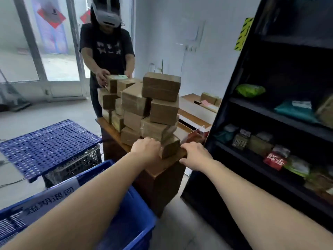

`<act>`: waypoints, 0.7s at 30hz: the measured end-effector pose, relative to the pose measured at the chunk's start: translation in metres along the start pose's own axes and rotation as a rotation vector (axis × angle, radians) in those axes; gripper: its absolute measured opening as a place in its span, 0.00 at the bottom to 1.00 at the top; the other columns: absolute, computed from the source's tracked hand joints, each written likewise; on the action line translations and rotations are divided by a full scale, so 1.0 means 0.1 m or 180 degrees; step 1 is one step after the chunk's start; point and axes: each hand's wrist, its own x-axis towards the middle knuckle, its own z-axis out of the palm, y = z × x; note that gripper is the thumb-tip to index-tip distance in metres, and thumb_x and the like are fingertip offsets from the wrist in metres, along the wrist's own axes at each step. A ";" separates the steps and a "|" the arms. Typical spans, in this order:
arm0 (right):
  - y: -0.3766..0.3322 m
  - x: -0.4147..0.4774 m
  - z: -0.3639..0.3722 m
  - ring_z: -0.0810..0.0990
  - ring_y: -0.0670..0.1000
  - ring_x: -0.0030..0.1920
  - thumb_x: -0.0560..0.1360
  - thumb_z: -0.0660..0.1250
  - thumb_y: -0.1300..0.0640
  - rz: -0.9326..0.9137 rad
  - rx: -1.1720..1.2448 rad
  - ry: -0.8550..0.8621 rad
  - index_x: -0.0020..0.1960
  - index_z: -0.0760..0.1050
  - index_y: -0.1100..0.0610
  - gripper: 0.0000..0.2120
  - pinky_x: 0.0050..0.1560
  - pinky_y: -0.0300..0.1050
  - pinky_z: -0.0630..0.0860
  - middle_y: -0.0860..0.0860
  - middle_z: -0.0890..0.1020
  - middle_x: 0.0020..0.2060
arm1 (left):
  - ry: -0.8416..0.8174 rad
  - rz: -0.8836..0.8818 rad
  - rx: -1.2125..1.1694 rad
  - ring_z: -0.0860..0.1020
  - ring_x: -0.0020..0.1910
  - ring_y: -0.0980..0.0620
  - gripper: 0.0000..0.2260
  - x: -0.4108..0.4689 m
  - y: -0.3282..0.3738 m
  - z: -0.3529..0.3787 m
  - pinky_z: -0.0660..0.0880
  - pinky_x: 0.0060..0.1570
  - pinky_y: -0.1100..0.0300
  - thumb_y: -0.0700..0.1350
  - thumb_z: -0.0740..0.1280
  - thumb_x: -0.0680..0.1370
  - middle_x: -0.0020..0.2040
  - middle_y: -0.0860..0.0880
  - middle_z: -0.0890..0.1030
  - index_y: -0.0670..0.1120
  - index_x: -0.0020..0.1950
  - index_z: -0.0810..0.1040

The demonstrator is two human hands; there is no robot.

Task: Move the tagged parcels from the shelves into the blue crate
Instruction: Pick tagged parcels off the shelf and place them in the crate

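Note:
A small brown parcel [171,147] sits at the near end of a wooden table [162,166], at the foot of a tall stack of brown boxes [153,107]. My left hand [146,148] is curled against its left side. My right hand [195,156] presses its right corner at the table edge, so the parcel is held between both hands. The blue crate [137,213] stands on the floor at the lower left, under my left forearm. Black shelves [270,105] on the right hold a green bag [250,90], a teal bag [295,110] and a red parcel [274,161].
Another person [108,47] stands at the table's far end with both hands on a box [117,79]. A blue perforated panel [50,143] lies over a black basket [77,165] on the left. A low white cabinet [196,109] stands behind the table.

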 end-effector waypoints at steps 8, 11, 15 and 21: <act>1.30 -0.36 -0.60 0.68 0.58 0.68 0.75 0.67 0.48 0.0378 0.0001 0.0299 0.71 0.68 0.52 0.25 0.65 0.54 0.70 0.54 0.72 0.66 | 0.0105 0.0421 -0.0120 0.77 0.56 0.47 0.14 0.65 1.22 -0.36 0.77 0.53 0.51 0.48 0.66 0.76 0.58 0.48 0.79 0.48 0.61 0.76; 1.81 -0.47 -0.78 0.67 0.57 0.68 0.75 0.67 0.46 0.0495 -0.0074 0.0350 0.71 0.67 0.52 0.27 0.66 0.54 0.69 0.54 0.71 0.67 | 0.0225 0.0598 -0.0065 0.77 0.55 0.46 0.12 0.88 1.68 -0.42 0.77 0.53 0.51 0.50 0.64 0.78 0.56 0.49 0.78 0.47 0.59 0.76; 2.42 -0.59 -1.00 0.67 0.57 0.68 0.75 0.66 0.45 0.0652 -0.0186 0.0465 0.70 0.67 0.51 0.26 0.65 0.52 0.69 0.54 0.71 0.66 | 0.0433 0.0808 -0.0043 0.77 0.55 0.45 0.12 1.16 2.31 -0.55 0.77 0.52 0.49 0.50 0.63 0.78 0.55 0.47 0.78 0.47 0.59 0.75; 3.24 -0.69 -1.27 0.64 0.57 0.71 0.76 0.66 0.45 0.0951 -0.0067 0.0585 0.74 0.64 0.51 0.29 0.67 0.53 0.68 0.54 0.68 0.70 | 0.0512 0.1069 -0.0070 0.75 0.61 0.45 0.15 1.57 3.13 -0.73 0.76 0.54 0.49 0.47 0.64 0.77 0.60 0.47 0.77 0.46 0.63 0.74</act>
